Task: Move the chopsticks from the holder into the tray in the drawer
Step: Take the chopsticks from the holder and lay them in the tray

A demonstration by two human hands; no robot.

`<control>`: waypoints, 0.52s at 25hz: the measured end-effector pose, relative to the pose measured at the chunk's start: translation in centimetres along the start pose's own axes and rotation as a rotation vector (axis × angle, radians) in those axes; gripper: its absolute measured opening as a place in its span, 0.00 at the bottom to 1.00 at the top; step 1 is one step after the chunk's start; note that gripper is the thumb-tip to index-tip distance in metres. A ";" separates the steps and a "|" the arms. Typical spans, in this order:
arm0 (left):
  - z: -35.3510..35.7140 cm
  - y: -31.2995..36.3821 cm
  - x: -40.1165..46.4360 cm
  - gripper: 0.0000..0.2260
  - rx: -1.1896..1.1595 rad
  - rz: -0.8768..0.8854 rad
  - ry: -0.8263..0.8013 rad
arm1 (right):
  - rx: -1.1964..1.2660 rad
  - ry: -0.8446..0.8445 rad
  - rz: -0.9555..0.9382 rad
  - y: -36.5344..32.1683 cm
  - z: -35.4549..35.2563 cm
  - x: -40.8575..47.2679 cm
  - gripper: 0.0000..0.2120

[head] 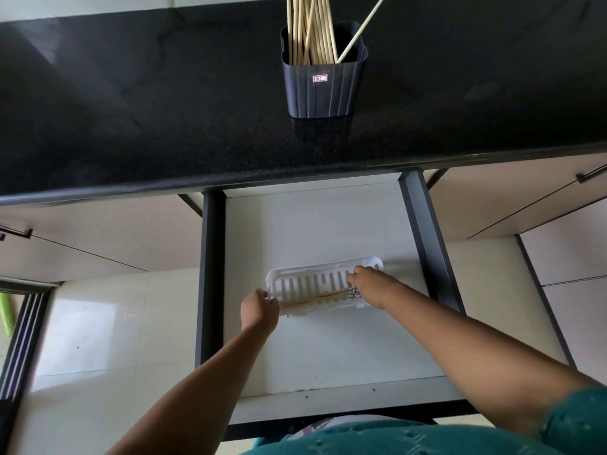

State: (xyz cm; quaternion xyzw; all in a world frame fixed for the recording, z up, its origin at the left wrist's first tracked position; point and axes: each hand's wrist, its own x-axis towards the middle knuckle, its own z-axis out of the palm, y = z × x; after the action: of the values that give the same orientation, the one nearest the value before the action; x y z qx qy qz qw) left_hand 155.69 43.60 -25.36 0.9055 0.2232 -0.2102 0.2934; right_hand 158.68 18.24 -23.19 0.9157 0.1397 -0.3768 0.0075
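Observation:
A dark blue holder (pixel 320 85) stands on the black countertop and holds several pale wooden chopsticks (pixel 310 27). In the open drawer (pixel 328 224) lies a white slotted tray (pixel 312 284) with a few chopsticks (pixel 315 300) along its near side. My left hand (pixel 258 310) grips the tray's left end. My right hand (pixel 368 284) rests at the tray's right end, its fingers closed around the decorated ends of the chopsticks lying there.
The black countertop (pixel 164 110) overhangs the drawer's back. The drawer's dark side rails (pixel 427 241) flank the white floor. Cabinet doors with dark handles (pixel 591 174) stand to either side. A tiled floor (pixel 98 323) lies at the left.

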 end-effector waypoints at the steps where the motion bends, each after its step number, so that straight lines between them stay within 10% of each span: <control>1: 0.0 0.0 0.0 0.08 0.010 0.007 -0.001 | 0.029 0.000 -0.008 0.2 0.2 -0.1 0.19; 13: 0.0 0.2 0.2 0.07 -0.019 0.001 -0.027 | 0.230 0.051 -0.010 -0.3 1.0 -0.8 0.23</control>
State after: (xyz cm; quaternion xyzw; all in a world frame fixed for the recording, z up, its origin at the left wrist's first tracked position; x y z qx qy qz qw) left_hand 155.89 43.51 -25.41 0.8999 0.2207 -0.2201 0.3049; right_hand 157.36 18.18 -23.29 0.9190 0.1002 -0.3671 -0.1030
